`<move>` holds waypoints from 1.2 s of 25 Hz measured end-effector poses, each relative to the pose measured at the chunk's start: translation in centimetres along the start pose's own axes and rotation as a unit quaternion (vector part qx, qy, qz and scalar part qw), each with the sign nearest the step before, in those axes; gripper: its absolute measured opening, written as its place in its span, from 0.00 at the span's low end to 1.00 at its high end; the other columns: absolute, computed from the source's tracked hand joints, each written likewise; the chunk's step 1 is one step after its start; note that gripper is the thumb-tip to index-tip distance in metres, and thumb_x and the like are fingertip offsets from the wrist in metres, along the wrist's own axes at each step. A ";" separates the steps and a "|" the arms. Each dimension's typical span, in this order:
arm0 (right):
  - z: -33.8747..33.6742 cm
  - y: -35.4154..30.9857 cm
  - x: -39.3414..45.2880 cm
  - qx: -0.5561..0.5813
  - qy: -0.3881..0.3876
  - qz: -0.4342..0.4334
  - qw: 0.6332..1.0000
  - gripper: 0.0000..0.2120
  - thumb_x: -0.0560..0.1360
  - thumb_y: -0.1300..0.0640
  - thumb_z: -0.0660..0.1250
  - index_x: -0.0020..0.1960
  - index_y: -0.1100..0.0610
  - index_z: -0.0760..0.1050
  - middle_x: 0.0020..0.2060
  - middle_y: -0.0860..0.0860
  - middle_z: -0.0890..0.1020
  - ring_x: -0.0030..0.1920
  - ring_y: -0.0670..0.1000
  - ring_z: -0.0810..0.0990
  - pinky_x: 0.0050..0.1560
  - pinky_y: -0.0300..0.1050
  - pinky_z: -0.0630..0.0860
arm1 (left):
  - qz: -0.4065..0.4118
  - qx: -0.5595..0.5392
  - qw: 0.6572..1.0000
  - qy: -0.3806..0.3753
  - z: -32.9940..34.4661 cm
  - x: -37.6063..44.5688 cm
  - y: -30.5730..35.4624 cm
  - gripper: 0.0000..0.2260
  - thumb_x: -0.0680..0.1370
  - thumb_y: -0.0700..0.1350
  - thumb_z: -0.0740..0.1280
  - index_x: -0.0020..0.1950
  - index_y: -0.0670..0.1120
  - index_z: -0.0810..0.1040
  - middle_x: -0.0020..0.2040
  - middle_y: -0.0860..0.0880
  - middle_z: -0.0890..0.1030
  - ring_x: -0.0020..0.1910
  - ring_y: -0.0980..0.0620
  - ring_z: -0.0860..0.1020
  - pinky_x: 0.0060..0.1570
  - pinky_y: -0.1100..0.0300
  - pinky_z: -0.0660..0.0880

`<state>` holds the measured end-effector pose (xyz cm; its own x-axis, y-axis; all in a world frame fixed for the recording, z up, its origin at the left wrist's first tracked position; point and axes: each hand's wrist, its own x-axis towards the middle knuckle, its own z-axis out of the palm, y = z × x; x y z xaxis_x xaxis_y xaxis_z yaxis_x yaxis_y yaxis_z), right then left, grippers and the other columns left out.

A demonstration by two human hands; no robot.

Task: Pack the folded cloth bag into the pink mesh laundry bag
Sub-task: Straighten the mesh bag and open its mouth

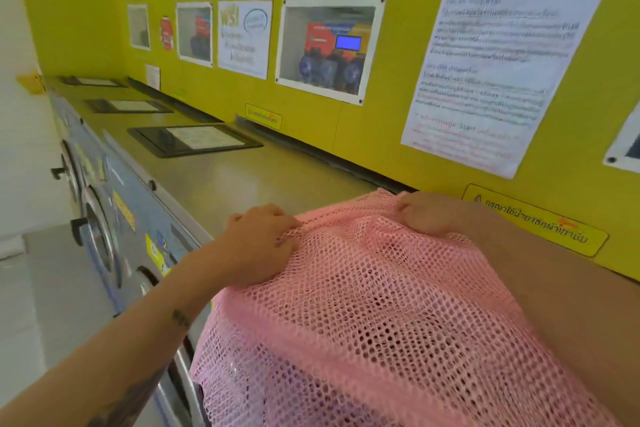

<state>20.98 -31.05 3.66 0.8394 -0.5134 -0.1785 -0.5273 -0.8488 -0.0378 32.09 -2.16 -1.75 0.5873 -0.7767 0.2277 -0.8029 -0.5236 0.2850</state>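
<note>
A pink mesh laundry bag point(374, 315) lies draped over the top of the washing machines and hangs down toward me. My left hand point(258, 239) grips the bag's upper left edge with curled fingers. Farther right, my right hand point(427, 213) pinches the upper right edge of the same bag, close to the yellow wall. Dark shapes show faintly through the mesh low down; I cannot tell what they are. No folded cloth bag is plainly visible.
A row of front-loading washers point(100, 218) runs along the left, with a flat metal top point(225, 180) bearing black-framed panels point(194, 140). The yellow wall point(311, 121) behind carries posters, notices and windowed boxes. Grey floor lies at the lower left.
</note>
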 end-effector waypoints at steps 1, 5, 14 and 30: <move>-0.5 0.3 -0.6 0.006 0.015 -0.002 1.000 0.20 0.80 0.49 0.60 0.72 0.49 0.70 0.74 0.49 0.69 0.69 0.53 0.70 0.68 0.51 0.68 | 0.002 0.010 1.000 0.015 -0.1 -0.1 0.1 0.18 0.80 0.55 0.59 0.69 0.57 0.73 0.69 0.53 0.72 0.68 0.50 0.68 0.70 0.42 0.60; -3.0 1.1 -4.5 0.002 0.037 0.005 0.999 0.20 0.80 0.48 0.62 0.71 0.51 0.71 0.72 0.49 0.71 0.70 0.53 0.69 0.68 0.49 0.66 | 0.037 0.044 0.998 0.034 -1.2 -0.2 1.9 0.15 0.78 0.52 0.61 0.65 0.59 0.76 0.67 0.54 0.72 0.69 0.49 0.67 0.71 0.36 0.57; -2.1 4.7 -13.0 -0.138 -0.053 0.118 0.982 0.11 0.72 0.55 0.58 0.45 0.55 0.79 0.48 0.51 0.82 0.49 0.52 0.81 0.53 0.52 0.79 | 0.146 -0.036 0.986 -0.075 -1.2 5.7 10.4 0.16 0.81 0.48 0.59 0.68 0.53 0.74 0.68 0.51 0.76 0.65 0.49 0.74 0.67 0.49 0.69; -4.9 6.0 -11.5 0.003 0.224 0.108 0.969 0.10 0.74 0.59 0.64 0.55 0.55 0.76 0.57 0.53 0.78 0.52 0.55 0.76 0.48 0.48 0.76 | 0.016 0.073 0.983 0.166 -7.7 5.4 11.3 0.03 0.74 0.44 0.63 0.44 0.45 0.74 0.37 0.47 0.74 0.36 0.44 0.75 0.36 0.56 0.68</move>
<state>8.78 -30.88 10.31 0.6819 -0.6830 0.2618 -0.6966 -0.7155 -0.0525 26.99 -9.63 9.86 0.5431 -0.6496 0.5321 -0.8134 -0.5642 0.1414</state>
